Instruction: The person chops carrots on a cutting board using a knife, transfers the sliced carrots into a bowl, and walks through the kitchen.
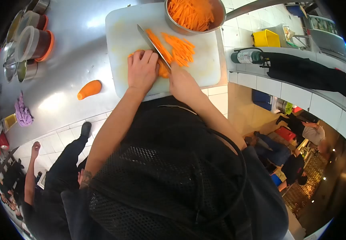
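On a white cutting board (121, 32), my right hand (182, 82) grips the handle of a kitchen knife (151, 43), its blade pointing up and to the left. My left hand (143, 70) presses down with curled fingers on a carrot (163, 71), close beside the blade. Most of that carrot is hidden under the hand. Cut carrot strips (179, 49) lie on the board just right of the blade. A metal bowl (175, 29) heaped with shredded carrot (191, 14) stands at the board's top right. One peeled carrot (89, 89) lies on the steel counter, left of the board.
The steel counter (71, 44) holds lidded plastic tubs (28, 43) and metal containers (28, 71) at far left. A purple cloth (23, 110) lies near its edge. A person in dark clothes (57, 180) is at lower left. Other people (293, 168) are at far right, beyond a tiled ledge (289, 90).
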A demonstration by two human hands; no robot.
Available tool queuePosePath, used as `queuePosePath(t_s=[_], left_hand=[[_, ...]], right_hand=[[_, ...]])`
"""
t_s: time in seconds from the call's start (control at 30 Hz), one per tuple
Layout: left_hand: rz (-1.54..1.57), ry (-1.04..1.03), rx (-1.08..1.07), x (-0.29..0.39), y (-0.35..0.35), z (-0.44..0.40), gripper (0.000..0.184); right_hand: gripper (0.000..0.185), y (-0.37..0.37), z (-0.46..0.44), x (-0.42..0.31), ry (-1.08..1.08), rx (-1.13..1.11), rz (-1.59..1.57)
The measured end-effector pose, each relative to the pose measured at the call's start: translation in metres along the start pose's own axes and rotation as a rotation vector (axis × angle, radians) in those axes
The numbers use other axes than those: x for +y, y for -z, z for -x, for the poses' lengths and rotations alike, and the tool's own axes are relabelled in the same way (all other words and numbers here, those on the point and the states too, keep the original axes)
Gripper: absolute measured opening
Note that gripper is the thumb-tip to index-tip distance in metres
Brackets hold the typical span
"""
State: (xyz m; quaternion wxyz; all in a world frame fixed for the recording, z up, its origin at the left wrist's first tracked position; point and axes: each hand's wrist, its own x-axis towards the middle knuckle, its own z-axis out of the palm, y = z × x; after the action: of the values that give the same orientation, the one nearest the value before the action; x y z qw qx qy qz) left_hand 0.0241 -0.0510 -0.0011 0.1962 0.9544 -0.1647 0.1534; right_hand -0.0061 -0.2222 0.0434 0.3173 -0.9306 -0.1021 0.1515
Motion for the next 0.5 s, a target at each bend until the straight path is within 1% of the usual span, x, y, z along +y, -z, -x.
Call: queuePosePath(t_s=[0.1,0.17,0.2,0.27,0.4,0.43,0.47,0.5], left_hand=[[0.007,-0.008,0.024,0.000,-0.003,0.000,0.020],[0.012,-0.008,0.039,0.000,-0.005,-0.002,0.020],[0.013,0.006,0.037,-0.001,-0.005,0.001,0.020],[0.035,0.007,0.036,-0.003,-0.002,0.003,0.020],[0.098,0.017,0.032,-0.002,0.003,0.001,0.021],[0.091,0.012,0.041,-0.003,0.004,0.003,0.021],[0.181,0.031,0.074,-0.005,0.003,0.003,0.020],[0.273,0.040,0.107,-0.007,0.003,0.002,0.020]], right_hand=[[0.022,0.005,-0.023,-0.003,0.010,0.078,-0.002],[0.024,0.009,-0.029,-0.001,0.048,0.057,-0.047],[0.024,0.009,-0.026,0.000,0.050,0.058,-0.046],[0.028,0.014,-0.012,-0.005,0.013,-0.025,-0.084],[0.031,0.021,0.019,0.001,0.049,0.046,-0.059],[0.032,0.031,0.023,0.000,0.074,0.047,0.016],[0.033,0.045,0.023,-0.004,0.100,0.057,0.093],[0.033,0.061,0.025,-0.011,0.109,0.081,0.094]])
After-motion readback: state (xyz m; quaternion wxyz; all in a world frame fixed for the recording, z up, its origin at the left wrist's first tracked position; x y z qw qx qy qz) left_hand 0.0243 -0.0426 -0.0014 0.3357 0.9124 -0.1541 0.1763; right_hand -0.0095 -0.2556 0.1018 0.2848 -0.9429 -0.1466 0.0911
